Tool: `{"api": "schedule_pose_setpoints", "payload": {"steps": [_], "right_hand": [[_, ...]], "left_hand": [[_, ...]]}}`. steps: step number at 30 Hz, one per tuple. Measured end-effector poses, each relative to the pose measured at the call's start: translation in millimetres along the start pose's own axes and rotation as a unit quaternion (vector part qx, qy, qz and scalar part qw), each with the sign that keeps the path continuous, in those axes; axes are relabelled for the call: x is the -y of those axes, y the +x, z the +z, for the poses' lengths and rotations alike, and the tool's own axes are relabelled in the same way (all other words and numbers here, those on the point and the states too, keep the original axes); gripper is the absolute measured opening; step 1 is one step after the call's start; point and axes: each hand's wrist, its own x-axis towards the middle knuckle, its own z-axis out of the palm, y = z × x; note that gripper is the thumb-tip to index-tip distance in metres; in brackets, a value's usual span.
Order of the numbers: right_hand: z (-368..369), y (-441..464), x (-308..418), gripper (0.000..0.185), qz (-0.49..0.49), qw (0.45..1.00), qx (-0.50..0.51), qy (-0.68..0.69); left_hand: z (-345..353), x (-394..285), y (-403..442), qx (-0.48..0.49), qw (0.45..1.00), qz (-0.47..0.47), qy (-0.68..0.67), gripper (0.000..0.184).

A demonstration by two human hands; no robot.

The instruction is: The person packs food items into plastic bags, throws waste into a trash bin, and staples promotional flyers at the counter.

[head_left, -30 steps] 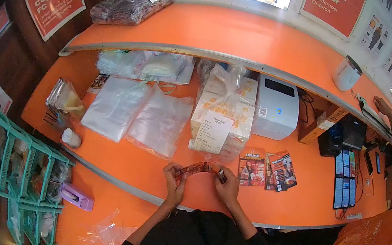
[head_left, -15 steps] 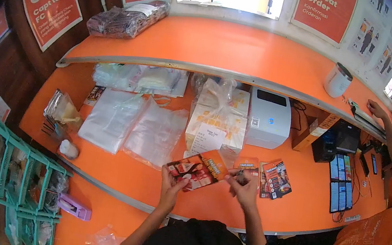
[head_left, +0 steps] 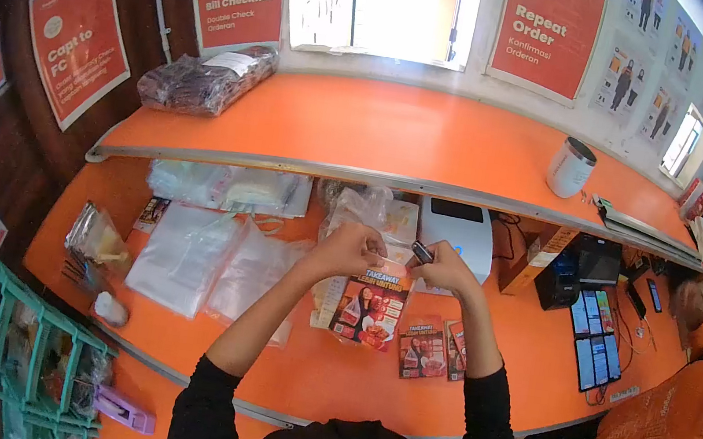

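A red and dark printed flyer [head_left: 372,307] hangs upright in front of the bagged box [head_left: 400,221]. My left hand [head_left: 349,249] pinches its upper left corner, close to the knotted plastic of the bag. At the upper right corner my right hand [head_left: 448,272] is closed round a small dark stapler-like tool [head_left: 423,252], with its fingers near the flyer's edge. The receipt on the bag [head_left: 326,301] shows partly to the left of the flyer. More flyers [head_left: 423,350] lie on the orange counter under my right forearm.
Clear plastic bags [head_left: 183,258] lie left of the box, a white printer [head_left: 458,234] behind my right hand. A shelf [head_left: 364,123] overhangs the counter. Phones [head_left: 596,340] are at the right, beside a co-worker in orange [head_left: 651,437]. Green baskets [head_left: 25,336] and a purple tool [head_left: 122,409] are at left.
Both hands have moved forward and up to the bagged box with the flyer, which has turned from slanted to upright. The co-worker's hand has come down off the shelf. The view has tilted up.
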Motion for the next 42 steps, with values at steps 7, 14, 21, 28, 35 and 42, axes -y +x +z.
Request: {"api": "schedule_pose_setpoints", "payload": {"steps": [7,14,21,28,35,42], "right_hand": [[0,-12,5,0.026,0.017,0.995,-0.05,0.086],[4,-14,8,0.028,-0.024,0.868,-0.071,0.49],[41,-3,4,0.023,-0.076,0.923,-0.261,0.274],[55,1,3,0.029,-0.124,0.957,-0.222,0.14],[58,-7,25,0.038,-0.133,0.967,-0.216,-0.04],[53,-8,29,0.033,-0.018,0.978,-0.184,-0.102]], "left_hand": [[2,-20,1,-0.036,0.988,-0.085,0.123,0.012],[15,-15,9,-0.05,0.983,0.058,0.168,0.028],[15,-11,15,-0.019,0.985,-0.011,0.172,0.011],[14,-9,15,-0.066,0.991,-0.02,0.119,0.009],[17,-1,11,-0.122,0.987,0.036,0.096,0.012],[14,-5,10,-0.091,0.995,-0.004,0.041,0.015]]}}
